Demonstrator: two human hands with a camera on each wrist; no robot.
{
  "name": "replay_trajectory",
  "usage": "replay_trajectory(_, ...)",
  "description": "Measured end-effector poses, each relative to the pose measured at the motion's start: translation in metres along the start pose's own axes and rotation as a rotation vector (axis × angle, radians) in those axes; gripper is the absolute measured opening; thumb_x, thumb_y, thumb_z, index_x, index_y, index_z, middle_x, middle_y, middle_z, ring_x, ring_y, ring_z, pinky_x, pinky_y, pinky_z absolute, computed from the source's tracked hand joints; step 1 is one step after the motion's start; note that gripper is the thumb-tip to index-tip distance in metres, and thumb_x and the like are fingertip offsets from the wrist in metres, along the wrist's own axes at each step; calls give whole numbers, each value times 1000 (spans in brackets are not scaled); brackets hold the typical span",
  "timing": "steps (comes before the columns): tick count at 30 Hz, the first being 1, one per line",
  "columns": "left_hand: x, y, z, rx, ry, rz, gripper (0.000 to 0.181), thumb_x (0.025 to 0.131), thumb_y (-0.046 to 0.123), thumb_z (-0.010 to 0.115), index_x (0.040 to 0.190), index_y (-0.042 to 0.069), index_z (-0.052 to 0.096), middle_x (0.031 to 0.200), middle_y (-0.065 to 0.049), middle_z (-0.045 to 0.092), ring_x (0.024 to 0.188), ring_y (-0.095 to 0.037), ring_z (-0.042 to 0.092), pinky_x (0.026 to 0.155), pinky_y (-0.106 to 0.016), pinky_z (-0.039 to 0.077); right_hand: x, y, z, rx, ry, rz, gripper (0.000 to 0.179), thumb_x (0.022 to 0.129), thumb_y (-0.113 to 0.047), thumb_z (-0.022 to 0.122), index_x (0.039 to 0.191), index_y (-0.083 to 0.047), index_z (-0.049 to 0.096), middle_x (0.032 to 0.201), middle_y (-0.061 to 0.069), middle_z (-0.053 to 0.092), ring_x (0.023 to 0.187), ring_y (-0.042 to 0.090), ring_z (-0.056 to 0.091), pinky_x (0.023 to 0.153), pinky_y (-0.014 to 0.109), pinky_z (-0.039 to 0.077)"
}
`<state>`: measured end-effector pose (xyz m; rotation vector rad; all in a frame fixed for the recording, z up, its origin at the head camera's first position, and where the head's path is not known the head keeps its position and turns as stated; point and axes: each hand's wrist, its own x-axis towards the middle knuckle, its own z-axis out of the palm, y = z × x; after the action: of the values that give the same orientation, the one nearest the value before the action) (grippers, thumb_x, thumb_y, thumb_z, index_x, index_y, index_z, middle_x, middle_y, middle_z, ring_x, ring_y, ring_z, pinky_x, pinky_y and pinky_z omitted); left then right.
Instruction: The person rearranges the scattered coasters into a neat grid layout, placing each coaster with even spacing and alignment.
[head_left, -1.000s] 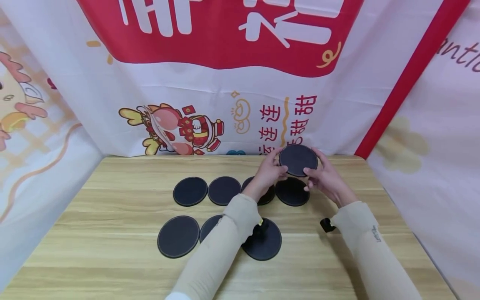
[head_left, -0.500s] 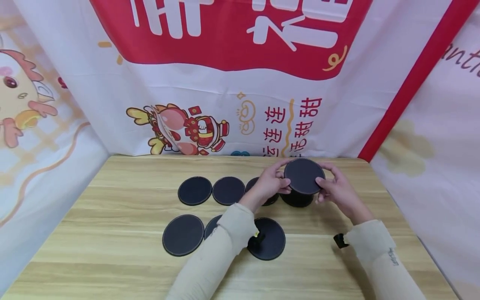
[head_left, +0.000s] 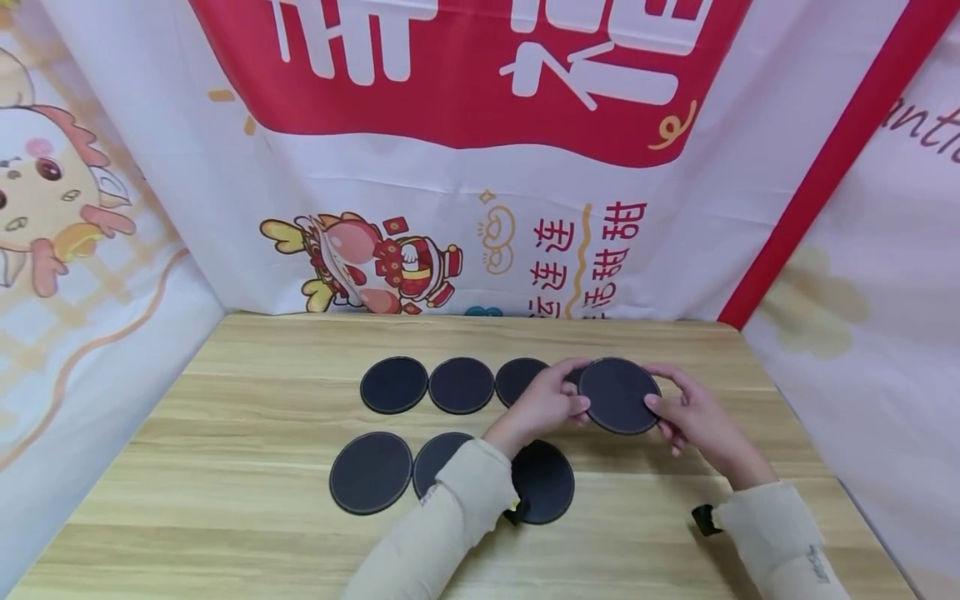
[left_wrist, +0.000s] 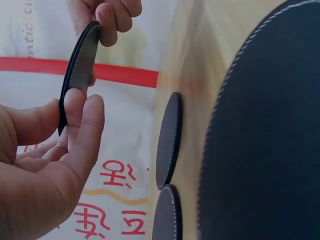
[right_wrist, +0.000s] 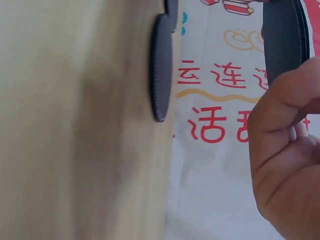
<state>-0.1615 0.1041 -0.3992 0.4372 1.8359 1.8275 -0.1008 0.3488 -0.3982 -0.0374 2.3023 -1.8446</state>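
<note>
A round black coaster (head_left: 618,396) with a stitched edge is held up above the right part of the table. My left hand (head_left: 543,410) pinches its left edge between thumb and fingers, and my right hand (head_left: 699,423) pinches its right edge. In the left wrist view, the held coaster (left_wrist: 80,65) is seen nearly edge-on, apart from the table. Behind it, a coaster at the right end of the back row is mostly hidden in the head view; the right wrist view shows this coaster (right_wrist: 161,67) lying flat.
More black coasters lie on the wooden table (head_left: 247,467) in two rows: a back row with a leftmost coaster (head_left: 393,384), and a front row with a leftmost coaster (head_left: 371,472). My left forearm partly covers the front row's middle coaster (head_left: 435,454). A printed cloth (head_left: 420,175) hangs behind.
Both hands have brought the held coaster nearer to me and slightly right, so it now hides most of the back row's right-end coaster. The camera view has shifted a little.
</note>
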Motion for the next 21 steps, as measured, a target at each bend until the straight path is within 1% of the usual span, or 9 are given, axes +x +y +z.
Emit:
replay_trajectory(3, -5, -7, 8, 52, 7, -20, 62, 95, -12, 59, 152, 10, 45, 69, -11, 61, 61, -18, 62, 65, -33, 60, -8, 9, -1, -1, -30, 24, 52, 104, -17, 59, 149, -9, 34, 60, 8, 51, 43, 16, 42, 41, 31, 47)
replay_trajectory(7, -13, -8, 17, 141, 28, -63, 61, 95, -10, 61, 151, 9, 45, 66, -11, 63, 53, -15, 58, 54, -29, 57, -17, 17, -1, 23, -80, 46, 51, 105, -18, 58, 148, -11, 32, 61, 8, 51, 44, 16, 42, 43, 31, 49)
replay_trajectory(9, -17, -8, 21, 183, 31, -91, 61, 95, -9, 61, 151, 9, 44, 68, -10, 65, 50, -13, 57, 49, -27, 55, -22, 20, -1, 41, -120, 45, 51, 105, -18, 56, 149, -10, 30, 62, 7, 53, 44, 15, 44, 44, 33, 51)
replay_trajectory(12, -25, -7, 26, 243, 17, -133, 63, 95, -9, 62, 152, 9, 44, 68, -9, 64, 47, -12, 56, 46, -25, 53, -30, 25, 0, 62, -184, 40, 52, 107, -16, 53, 149, -7, 25, 64, 7, 56, 46, 14, 49, 47, 37, 54)
replay_trajectory(15, -32, -8, 29, 312, -13, -157, 64, 95, -8, 62, 153, 8, 42, 63, -9, 61, 46, -12, 55, 45, -25, 52, -38, 29, 2, 81, -231, 49, 52, 107, -13, 52, 149, -5, 22, 65, 7, 57, 47, 14, 52, 48, 39, 56)
replay_trajectory(17, -36, -9, 31, 381, -38, -175, 64, 96, -5, 62, 154, 9, 41, 58, -9, 61, 46, -12, 56, 45, -25, 52, -42, 31, 3, 88, -246, 62, 52, 106, -11, 52, 148, -4, 21, 65, 7, 58, 47, 13, 53, 48, 39, 56)
replay_trajectory(21, -41, -13, 30, 524, -93, -190, 63, 96, -1, 63, 154, 12, 42, 58, -6, 62, 50, -12, 58, 44, -26, 51, -47, 34, 8, 80, -248, 89, 52, 105, -8, 51, 148, -2, 22, 64, 8, 58, 46, 13, 54, 46, 36, 55)
